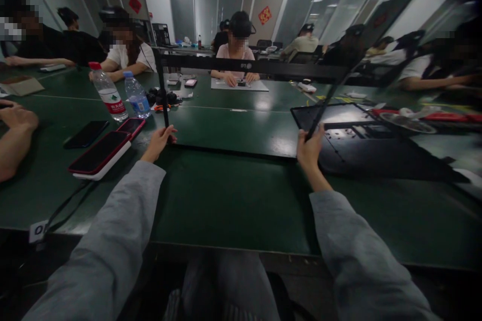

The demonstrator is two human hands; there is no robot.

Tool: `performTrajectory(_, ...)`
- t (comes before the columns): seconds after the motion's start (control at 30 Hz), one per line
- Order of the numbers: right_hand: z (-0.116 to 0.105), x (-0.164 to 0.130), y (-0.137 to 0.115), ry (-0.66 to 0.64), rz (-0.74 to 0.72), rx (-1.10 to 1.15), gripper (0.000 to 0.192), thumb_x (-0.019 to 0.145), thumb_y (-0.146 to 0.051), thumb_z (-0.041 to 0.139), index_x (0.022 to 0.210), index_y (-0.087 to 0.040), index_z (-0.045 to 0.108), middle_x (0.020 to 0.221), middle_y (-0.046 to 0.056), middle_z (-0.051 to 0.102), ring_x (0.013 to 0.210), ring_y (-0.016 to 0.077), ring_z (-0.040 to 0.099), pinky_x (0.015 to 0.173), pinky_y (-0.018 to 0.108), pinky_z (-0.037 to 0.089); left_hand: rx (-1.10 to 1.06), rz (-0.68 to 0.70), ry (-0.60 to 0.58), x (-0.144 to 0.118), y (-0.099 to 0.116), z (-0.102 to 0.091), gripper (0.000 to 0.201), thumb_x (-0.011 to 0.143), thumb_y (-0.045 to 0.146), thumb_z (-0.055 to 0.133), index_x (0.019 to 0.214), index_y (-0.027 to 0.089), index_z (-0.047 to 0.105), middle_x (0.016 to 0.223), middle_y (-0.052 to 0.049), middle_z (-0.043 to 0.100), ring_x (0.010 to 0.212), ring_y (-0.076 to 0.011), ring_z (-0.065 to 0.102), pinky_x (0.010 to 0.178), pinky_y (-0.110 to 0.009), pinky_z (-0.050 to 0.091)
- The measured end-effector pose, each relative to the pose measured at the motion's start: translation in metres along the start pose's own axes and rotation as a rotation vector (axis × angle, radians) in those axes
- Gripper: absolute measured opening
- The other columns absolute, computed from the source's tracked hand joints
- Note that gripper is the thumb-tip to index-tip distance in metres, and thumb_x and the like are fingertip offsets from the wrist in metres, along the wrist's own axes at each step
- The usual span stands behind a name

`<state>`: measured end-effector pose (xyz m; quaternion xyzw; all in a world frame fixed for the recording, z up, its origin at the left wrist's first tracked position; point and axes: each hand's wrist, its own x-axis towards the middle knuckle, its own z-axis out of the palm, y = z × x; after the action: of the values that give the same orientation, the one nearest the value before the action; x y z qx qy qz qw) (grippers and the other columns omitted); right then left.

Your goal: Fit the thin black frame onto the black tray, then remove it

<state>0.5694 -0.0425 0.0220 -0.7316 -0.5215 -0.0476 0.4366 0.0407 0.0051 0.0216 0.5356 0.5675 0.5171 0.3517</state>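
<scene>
Between both hands stands a thin black rectangular frame (241,65), like a monitor bezel, with a small light logo on its far bar; through its hollow middle the green tabletop shows. My left hand (158,143) is closed around the frame's left side near the lower corner. On the opposite side, my right hand (311,149) grips the right bar, also low down. Just beyond that hand, a large flat black panel (380,153) with cut-outs lies on the table.
A red-capped bottle (109,94), a blue-capped bottle (137,95), a dark phone (86,134) and a red-edged device (100,152) on a white block stand to the left. Across the green table (233,200), a person (235,52) works at a grey mat. Another person's hand (18,118) rests at far left.
</scene>
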Motion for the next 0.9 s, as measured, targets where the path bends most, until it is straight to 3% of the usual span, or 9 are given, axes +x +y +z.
performTrajectory(0.1,0.017,-0.005,0.007,-0.133,0.16,-0.042,0.061,0.089,-0.045,0.064,0.14,-0.011,0.06,0.102,0.017,0.074,0.098,0.0332,0.069,0.094,0.048,0.053,0.174,0.053,0.117,-0.001,-0.001,-0.003,0.033,0.093,0.051,0.07,0.095,0.018,0.071,0.067,-0.002,0.066,0.064,-0.0192,0.064,0.069,-0.031,0.051)
performTrajectory(0.17,0.024,-0.007,0.009,-0.171,0.213,-0.066,0.048,0.084,-0.042,0.07,0.124,-0.016,0.07,0.094,0.013,0.075,0.096,0.0325,0.069,0.09,0.045,0.053,0.357,0.071,0.14,-0.002,-0.002,-0.006,0.026,0.093,0.043,0.066,0.09,0.018,0.073,0.072,-0.005,0.069,0.071,-0.0221,0.067,0.072,-0.032,0.05)
performTrajectory(0.3,0.029,-0.006,0.012,-0.192,0.228,-0.02,0.043,0.083,-0.044,0.07,0.114,-0.015,0.074,0.09,0.012,0.075,0.092,0.0301,0.069,0.086,0.041,0.052,0.603,0.024,0.122,-0.004,-0.004,-0.01,0.028,0.091,0.041,0.064,0.087,0.018,0.079,0.084,-0.011,0.078,0.09,-0.0307,0.072,0.08,-0.036,0.05)
performTrajectory(0.43,0.03,-0.004,0.019,-0.177,0.155,0.062,0.047,0.083,-0.048,0.068,0.115,-0.013,0.074,0.087,0.01,0.073,0.083,0.0266,0.067,0.083,0.039,0.052,0.759,0.103,0.178,-0.008,-0.006,-0.011,0.032,0.092,0.045,0.064,0.093,0.021,0.084,0.098,-0.016,0.08,0.106,-0.0359,0.071,0.09,-0.04,0.05)
performTrajectory(0.6,0.033,-0.004,0.022,-0.161,0.062,0.033,0.046,0.083,-0.054,0.068,0.105,-0.015,0.075,0.089,0.01,0.069,0.084,0.026,0.063,0.086,0.042,0.052,0.862,0.112,0.157,-0.012,-0.011,-0.014,0.039,0.095,0.049,0.059,0.103,0.022,0.086,0.109,-0.019,0.077,0.109,-0.0391,0.07,0.092,-0.045,0.051)
performTrajectory(0.9,0.032,-0.005,0.025,-0.246,0.088,-0.101,0.032,0.079,-0.037,0.071,0.1,-0.014,0.079,0.088,0.01,0.068,0.087,0.0267,0.064,0.09,0.043,0.052,0.916,0.103,0.098,-0.019,-0.014,-0.017,0.04,0.096,0.05,0.059,0.099,0.019,0.084,0.113,-0.021,0.071,0.112,-0.0428,0.067,0.095,-0.051,0.051)
